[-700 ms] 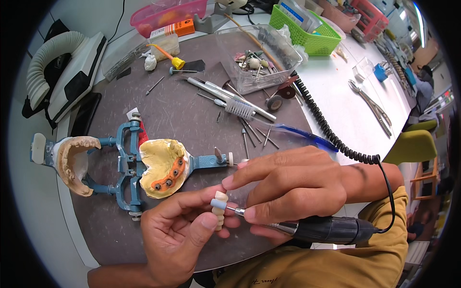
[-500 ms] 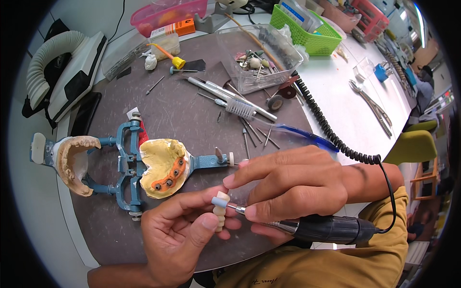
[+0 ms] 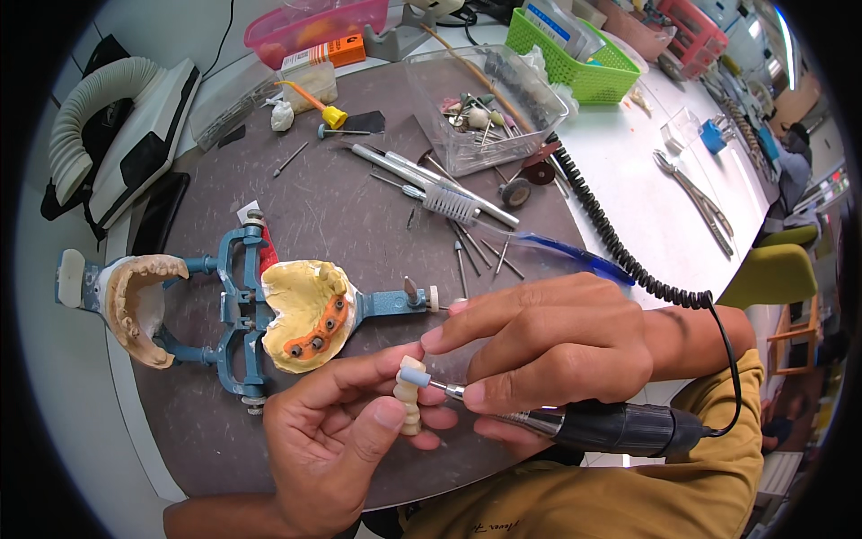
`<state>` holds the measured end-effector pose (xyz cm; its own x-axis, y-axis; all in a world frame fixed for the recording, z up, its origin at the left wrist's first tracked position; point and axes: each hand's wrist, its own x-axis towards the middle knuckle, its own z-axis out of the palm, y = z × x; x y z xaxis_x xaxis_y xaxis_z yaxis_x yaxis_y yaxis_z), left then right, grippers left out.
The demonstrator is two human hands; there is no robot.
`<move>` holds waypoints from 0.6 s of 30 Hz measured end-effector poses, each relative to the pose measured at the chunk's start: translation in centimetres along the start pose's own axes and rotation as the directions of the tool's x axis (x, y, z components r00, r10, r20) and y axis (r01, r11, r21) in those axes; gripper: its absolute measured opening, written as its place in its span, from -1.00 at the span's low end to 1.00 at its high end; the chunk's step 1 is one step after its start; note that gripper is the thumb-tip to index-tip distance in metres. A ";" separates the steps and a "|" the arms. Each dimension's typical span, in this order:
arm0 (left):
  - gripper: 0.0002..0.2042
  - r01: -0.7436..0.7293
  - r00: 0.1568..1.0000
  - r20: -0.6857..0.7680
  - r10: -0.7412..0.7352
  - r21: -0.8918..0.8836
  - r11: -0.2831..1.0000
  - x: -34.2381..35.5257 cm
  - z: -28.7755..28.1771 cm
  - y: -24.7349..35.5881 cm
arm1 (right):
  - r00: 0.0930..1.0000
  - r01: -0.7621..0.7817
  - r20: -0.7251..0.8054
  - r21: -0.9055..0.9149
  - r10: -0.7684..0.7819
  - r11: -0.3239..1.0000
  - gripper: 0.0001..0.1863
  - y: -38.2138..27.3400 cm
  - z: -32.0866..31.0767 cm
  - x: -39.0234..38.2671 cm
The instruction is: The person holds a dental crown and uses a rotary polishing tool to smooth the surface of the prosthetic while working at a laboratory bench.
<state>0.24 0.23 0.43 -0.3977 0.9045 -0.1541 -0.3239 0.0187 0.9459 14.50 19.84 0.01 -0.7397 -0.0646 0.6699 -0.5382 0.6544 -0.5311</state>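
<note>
My left hand (image 3: 337, 440) pinches a small cream tooth bridge (image 3: 409, 406) between thumb and fingers, held upright near the table's front edge. My right hand (image 3: 548, 346) grips a black and silver rotary handpiece (image 3: 611, 427). Its pale blue cylindrical stone tip (image 3: 414, 376) touches the top of the bridge. A black coiled cord (image 3: 620, 247) runs from the handpiece up across the table. Just left of my hands lies an opened blue articulator (image 3: 235, 310) carrying a yellow jaw cast with an orange strip (image 3: 310, 314) and a second cast (image 3: 135, 305).
A dark round mat (image 3: 341, 198) holds loose burs, a brush tool (image 3: 449, 202) and a clear box of burs (image 3: 485, 108). A white suction unit (image 3: 117, 144) sits far left. A green basket (image 3: 584, 54), pink tray (image 3: 314, 22) and pliers (image 3: 696, 202) lie beyond.
Both hands hold almost the same pose. The stone tip stays against the bridge, with only slight shifts of the fingers.
</note>
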 end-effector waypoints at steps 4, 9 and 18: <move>-0.60 0.001 1.000 0.006 -0.001 -0.004 1.000 0.0 -0.1 -0.1 | 1.000 0.017 0.004 -0.009 -0.017 1.000 -0.72 0.1 0.1 0.0; -0.61 0.003 1.000 0.007 -0.003 -0.005 1.000 0.0 -0.2 -0.1 | 1.000 0.017 -0.015 -0.013 -0.017 1.000 -0.73 0.0 0.3 0.1; -0.60 0.030 1.000 -0.009 -0.030 -0.003 1.000 0.0 0.0 0.2 | 1.000 0.007 -0.024 -0.017 -0.008 1.000 -0.73 0.0 0.3 0.0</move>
<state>0.18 0.21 0.60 -0.3954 0.8997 -0.1848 -0.3383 0.0444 0.9400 14.38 19.62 -0.13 -0.7256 -0.0515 0.6862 -0.5363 0.6670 -0.5172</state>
